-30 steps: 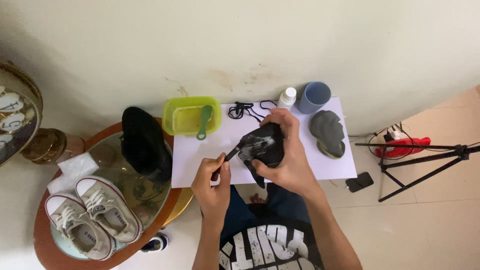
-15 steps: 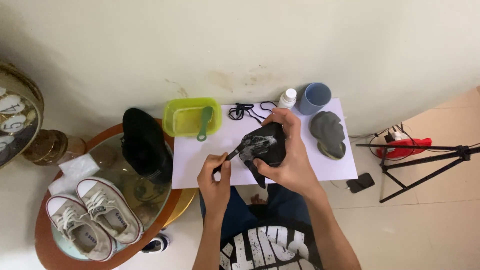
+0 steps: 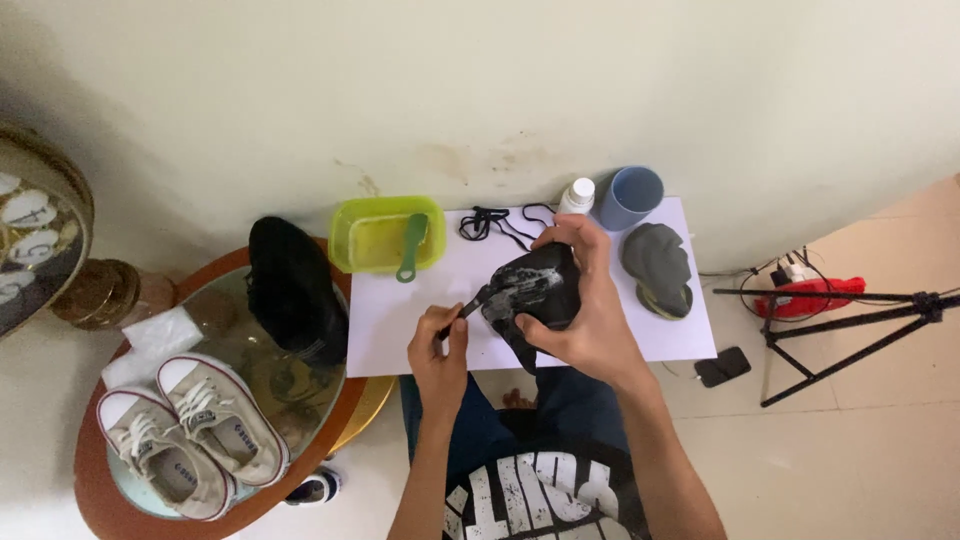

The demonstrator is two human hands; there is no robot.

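Scrubbing at a soapy black shoe [image 3: 535, 290] near the middle of the frame, the person's left hand [image 3: 440, 352] pinches a small dark brush [image 3: 470, 305], fingers clenched round its handle, bristles touching the lathered side. The right hand [image 3: 590, 320] grasps the shoe from the right, fingers wrapped over its top and thumb under it, lifting it just above the white sheet [image 3: 420, 320].

The likeliest trouble is the grip: the shoe looks wet with foam, and a hard stroke could twist it out of the right hand onto the sheet or the person's lap. Suds could also flick off the bristles onto the black laces [image 3: 495, 222] above, or toward the grey insole [image 3: 655, 262] to the right.

The green tub [image 3: 385, 235] with its green scoop [image 3: 410, 245], upper left of the shoe, and the blue cup [image 3: 630, 197] and white bottle [image 3: 576, 195] at the sheet's top edge stand near enough that a wide elbow swing might tip them. The phone [image 3: 722, 366] on the floor at the lower right lies just beside the sheet, where drips could reach it.
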